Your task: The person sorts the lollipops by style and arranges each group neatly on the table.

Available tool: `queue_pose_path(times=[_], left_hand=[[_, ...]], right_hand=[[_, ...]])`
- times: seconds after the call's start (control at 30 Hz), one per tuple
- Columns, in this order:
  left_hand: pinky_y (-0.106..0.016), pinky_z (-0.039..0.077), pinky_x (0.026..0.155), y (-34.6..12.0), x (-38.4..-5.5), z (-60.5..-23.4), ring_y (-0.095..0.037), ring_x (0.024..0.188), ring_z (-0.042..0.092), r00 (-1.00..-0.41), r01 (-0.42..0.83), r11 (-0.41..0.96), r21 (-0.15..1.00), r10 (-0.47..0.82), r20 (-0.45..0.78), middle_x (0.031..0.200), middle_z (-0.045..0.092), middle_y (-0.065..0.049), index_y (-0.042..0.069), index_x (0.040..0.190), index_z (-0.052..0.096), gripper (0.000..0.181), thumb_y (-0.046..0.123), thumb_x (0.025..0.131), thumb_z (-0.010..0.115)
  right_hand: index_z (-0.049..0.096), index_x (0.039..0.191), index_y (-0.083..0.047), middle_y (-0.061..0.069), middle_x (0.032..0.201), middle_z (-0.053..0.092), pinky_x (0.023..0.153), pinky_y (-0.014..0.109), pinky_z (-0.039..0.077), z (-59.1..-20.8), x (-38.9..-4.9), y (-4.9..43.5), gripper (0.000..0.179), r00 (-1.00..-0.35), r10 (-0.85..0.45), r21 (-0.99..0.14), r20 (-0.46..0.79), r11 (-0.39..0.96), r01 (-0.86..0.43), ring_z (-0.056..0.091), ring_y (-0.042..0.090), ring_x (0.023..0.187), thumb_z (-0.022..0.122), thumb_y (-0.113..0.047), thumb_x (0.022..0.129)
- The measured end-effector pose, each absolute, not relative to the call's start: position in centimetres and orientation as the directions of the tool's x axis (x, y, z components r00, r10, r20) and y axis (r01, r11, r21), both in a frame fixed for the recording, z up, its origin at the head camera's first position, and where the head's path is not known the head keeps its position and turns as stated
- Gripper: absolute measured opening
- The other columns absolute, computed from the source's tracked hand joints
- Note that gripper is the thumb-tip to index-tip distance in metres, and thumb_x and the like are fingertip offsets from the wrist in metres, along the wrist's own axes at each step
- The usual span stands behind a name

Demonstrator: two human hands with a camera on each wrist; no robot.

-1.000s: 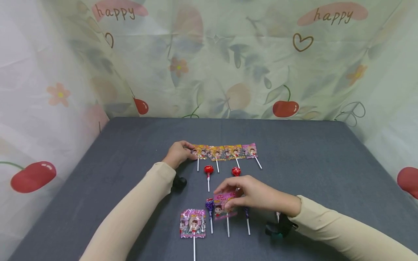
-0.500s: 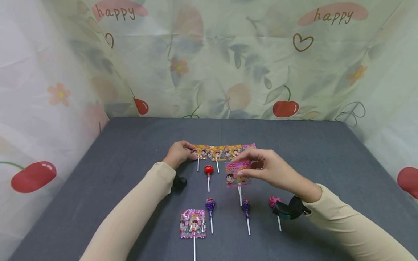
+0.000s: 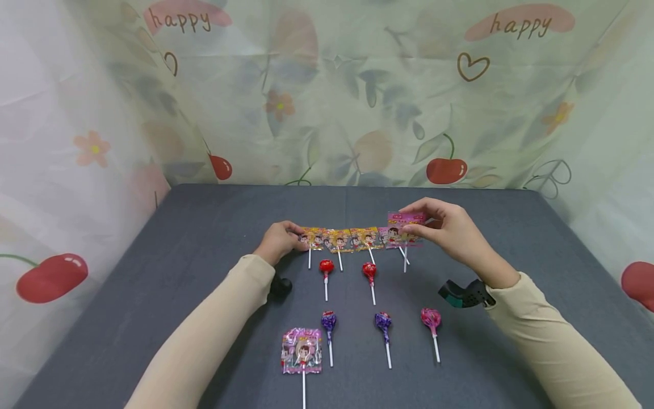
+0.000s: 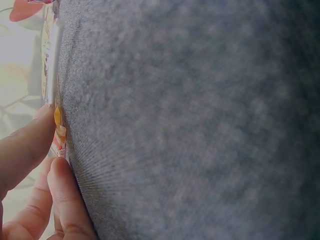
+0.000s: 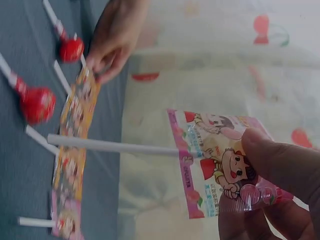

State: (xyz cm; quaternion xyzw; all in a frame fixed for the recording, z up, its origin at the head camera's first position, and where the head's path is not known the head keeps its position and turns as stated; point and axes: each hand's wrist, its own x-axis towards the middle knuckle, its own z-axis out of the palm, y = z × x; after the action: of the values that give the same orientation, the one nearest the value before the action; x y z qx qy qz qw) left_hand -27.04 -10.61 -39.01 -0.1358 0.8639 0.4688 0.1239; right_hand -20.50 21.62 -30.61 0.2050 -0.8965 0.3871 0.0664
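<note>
My right hand (image 3: 447,230) pinches a flat lollipop in a pink wrapper (image 3: 394,229) by its wrapper, stick pointing down. It is held over the right end of a row of flat lollipops, partly covering the pink-wrapped lollipop (image 3: 382,236) there. Three yellow-wrapped ones make up the rest of the row, edges overlapping. At the left end, my left hand (image 3: 282,241) pinches the edge of the outermost yellow-wrapped lollipop (image 3: 315,237). In the right wrist view the held pink-wrapped lollipop (image 5: 227,167) shows a cartoon face, between thumb and fingers.
Two red round lollipops (image 3: 326,266) lie in front of the row. Nearer are two purple lollipops (image 3: 383,321) and a pink round lollipop (image 3: 431,318). Another pink-wrapped flat lollipop (image 3: 301,351) lies at the front left. A printed curtain (image 3: 337,113) hangs behind the dark table (image 3: 214,210).
My right hand has lifted the pink-wrapped lollipop from the near rows and carried it away and rightward to the row's right end. The left hand has stayed in place.
</note>
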Motion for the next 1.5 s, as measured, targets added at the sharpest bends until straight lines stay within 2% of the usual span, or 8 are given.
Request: queue_pose_path(times=[0.13,0.3,0.47,0.8,0.93,1.2,1.33,1.5], left_hand=[[-0.032,0.039,0.071,-10.6,-27.0,-39.0,-0.021,0.084,0.048,-0.933,-0.349,0.526,0.775,-0.117,-0.340,0.097,0.057,-0.008,0.009,0.110,0.064,0.038,0.007,0.076,0.082],[-0.032,0.039,0.073,-10.6,-27.1,-39.1,-0.021,0.085,0.049,-0.931,-0.354,0.526,0.774,-0.118,-0.346,0.099,0.057,-0.008,0.009,0.110,0.064,0.038,0.007,0.076,0.082],[-0.032,0.039,0.073,-10.6,-27.2,-39.1,-0.021,0.085,0.049,-0.930,-0.355,0.530,0.770,-0.120,-0.346,0.100,0.058,-0.008,0.009,0.110,0.064,0.038,0.007,0.076,0.082],[-0.030,0.038,0.069,-10.6,-27.1,-39.0,-0.020,0.082,0.048,-0.938,-0.337,0.526,0.781,-0.114,-0.328,0.095,0.057,-0.007,0.008,0.109,0.064,0.038,0.006,0.076,0.082],[-0.030,0.039,0.070,-10.7,-27.0,-39.0,-0.020,0.084,0.049,-0.940,-0.331,0.526,0.783,-0.106,-0.325,0.098,0.058,-0.008,0.008,0.110,0.064,0.039,0.007,0.076,0.082],[-0.030,0.039,0.069,-10.8,-27.1,-39.1,-0.020,0.081,0.048,-0.941,-0.326,0.535,0.780,-0.107,-0.320,0.094,0.057,-0.007,0.008,0.109,0.064,0.038,0.007,0.076,0.082],[-0.030,0.039,0.069,-10.7,-27.3,-39.3,-0.020,0.081,0.048,-0.937,-0.339,0.535,0.774,-0.116,-0.331,0.093,0.057,-0.007,0.008,0.109,0.064,0.038,0.008,0.076,0.082],[-0.030,0.039,0.070,-10.7,-27.2,-39.1,-0.020,0.082,0.049,-0.939,-0.334,0.536,0.775,-0.113,-0.326,0.095,0.057,-0.007,0.008,0.109,0.064,0.038,0.008,0.076,0.082]], right_hand=[[0.069,0.113,-0.015,0.005,0.100,0.069,0.071,0.021,0.051,-31.2,-21.7,22.4,0.031,-0.931,-0.268,-0.633,0.248,0.683,-0.365,0.065,0.018,0.083,0.074,-0.028,0.085],[0.067,0.117,-0.014,0.009,0.103,0.069,0.070,0.029,0.049,-32.1,-23.2,23.3,0.034,-0.953,-0.222,-0.616,0.206,0.727,-0.302,0.065,0.023,0.090,0.073,-0.027,0.086],[0.065,0.120,-0.014,0.009,0.097,0.071,0.066,0.034,0.044,-33.5,-24.8,24.3,0.035,-0.968,-0.193,-0.619,0.163,0.744,-0.253,0.063,0.023,0.083,0.071,-0.028,0.088],[0.062,0.123,-0.005,0.014,0.092,0.070,0.064,0.030,0.042,-36.7,-28.5,26.0,0.034,-0.978,-0.206,-0.652,-0.013,0.743,-0.148,0.053,0.017,0.074,0.067,-0.018,0.092],[0.061,0.123,-0.004,0.010,0.084,0.064,0.063,0.030,0.042,-37.5,-29.3,26.2,0.035,-0.979,-0.195,-0.650,-0.068,0.752,-0.105,0.050,0.018,0.073,0.067,-0.019,0.092],[0.062,0.120,-0.002,0.007,0.079,0.051,0.062,0.031,0.040,-38.2,-30.2,26.0,0.035,-0.970,-0.198,-0.636,-0.142,0.769,-0.064,0.047,0.019,0.071,0.069,-0.020,0.090],[0.063,0.117,0.000,0.007,0.077,0.054,0.062,0.029,0.042,-38.4,-30.4,25.9,0.034,-0.968,-0.200,-0.633,-0.153,0.772,-0.059,0.050,0.017,0.070,0.070,-0.018,0.089],[0.064,0.115,0.000,0.009,0.085,0.061,0.065,0.028,0.045,-38.6,-30.6,25.9,0.033,-0.973,-0.181,-0.612,-0.145,0.789,-0.056,0.054,0.017,0.074,0.072,-0.018,0.088]])
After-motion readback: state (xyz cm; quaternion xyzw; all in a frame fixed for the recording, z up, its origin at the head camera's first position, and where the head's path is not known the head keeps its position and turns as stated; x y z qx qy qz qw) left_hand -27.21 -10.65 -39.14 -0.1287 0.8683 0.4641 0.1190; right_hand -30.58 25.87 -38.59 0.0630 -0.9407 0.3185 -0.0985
